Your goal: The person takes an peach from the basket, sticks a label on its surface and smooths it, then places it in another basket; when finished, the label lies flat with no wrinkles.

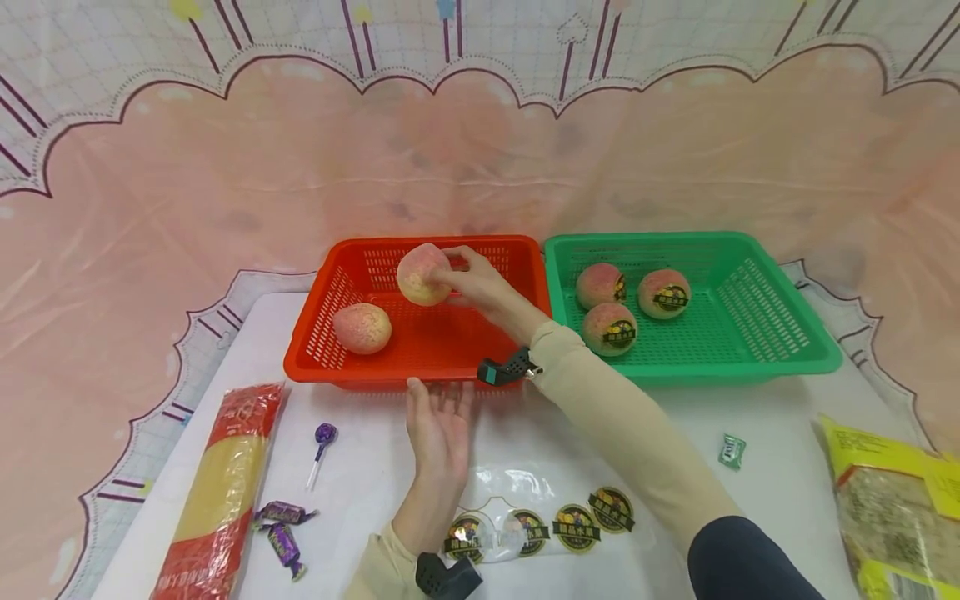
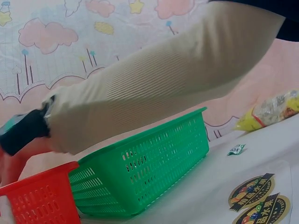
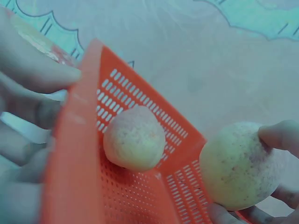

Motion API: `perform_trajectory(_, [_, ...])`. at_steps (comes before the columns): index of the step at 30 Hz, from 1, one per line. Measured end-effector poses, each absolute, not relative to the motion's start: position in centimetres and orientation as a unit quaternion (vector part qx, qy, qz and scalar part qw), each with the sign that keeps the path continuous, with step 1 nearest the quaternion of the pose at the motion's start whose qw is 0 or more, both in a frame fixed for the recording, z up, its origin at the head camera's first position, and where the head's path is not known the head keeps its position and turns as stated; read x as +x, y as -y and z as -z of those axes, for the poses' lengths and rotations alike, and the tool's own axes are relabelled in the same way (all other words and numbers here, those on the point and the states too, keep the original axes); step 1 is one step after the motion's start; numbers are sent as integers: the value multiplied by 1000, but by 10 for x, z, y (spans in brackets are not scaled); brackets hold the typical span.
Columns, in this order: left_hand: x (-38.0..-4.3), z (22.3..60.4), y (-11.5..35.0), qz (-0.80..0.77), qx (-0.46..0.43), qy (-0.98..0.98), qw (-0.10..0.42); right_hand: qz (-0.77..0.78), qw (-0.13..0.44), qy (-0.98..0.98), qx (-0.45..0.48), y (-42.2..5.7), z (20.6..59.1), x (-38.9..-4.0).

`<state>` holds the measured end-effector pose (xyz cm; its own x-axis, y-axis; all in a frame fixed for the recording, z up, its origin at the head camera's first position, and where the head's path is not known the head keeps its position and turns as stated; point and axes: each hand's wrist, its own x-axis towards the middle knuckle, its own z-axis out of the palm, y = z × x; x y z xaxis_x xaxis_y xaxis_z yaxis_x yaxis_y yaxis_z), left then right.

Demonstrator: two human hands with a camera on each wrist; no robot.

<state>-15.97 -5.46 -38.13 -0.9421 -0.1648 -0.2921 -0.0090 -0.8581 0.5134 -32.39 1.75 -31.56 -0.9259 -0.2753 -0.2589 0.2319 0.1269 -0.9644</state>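
My right hand (image 1: pixel 476 279) holds a pink-and-yellow peach (image 1: pixel 422 275) between thumb and fingers, over the red basket (image 1: pixel 427 375). In the right wrist view, that peach (image 3: pixel 238 168) shows mottled skin towards the camera. Another peach (image 1: pixel 362 327) lies in the basket's left part. Palm up, my left hand (image 1: pixel 440 437) is at the basket's front rim, with its thumb tip at the edge and fingertips partly hidden beneath the rim. The right wrist view shows its fingers (image 3: pixel 32 70) against the basket's outer side.
Beside the red basket, a green basket (image 1: pixel 720 367) holds three peaches with black-and-gold stickers. In front lies a clear sheet (image 1: pixel 510 483) bearing several such stickers. A noodle pack (image 1: pixel 225 492), lollipop (image 1: pixel 324 435) and purple-wrapped candies (image 1: pixel 283 546) lie left; a green-wrapped candy (image 1: pixel 732 451) and yellow bag (image 1: pixel 885 508) right.
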Motion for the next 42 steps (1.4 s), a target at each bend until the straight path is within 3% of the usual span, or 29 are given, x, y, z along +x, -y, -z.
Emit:
perform_trajectory(25, [-161, 384, 55, 949, 169, 262, 45, 708, 178, -679, -82, -128, 298, -211])
perform_trajectory(34, [-163, 380, 54, 951, 162, 257, 49, 714, 165, -669, -125, -172, 322, -167])
perform_trajectory(42, [-161, 380, 54, 950, 171, 254, 53, 686, 198, -678, -176, -182, 360, -141])
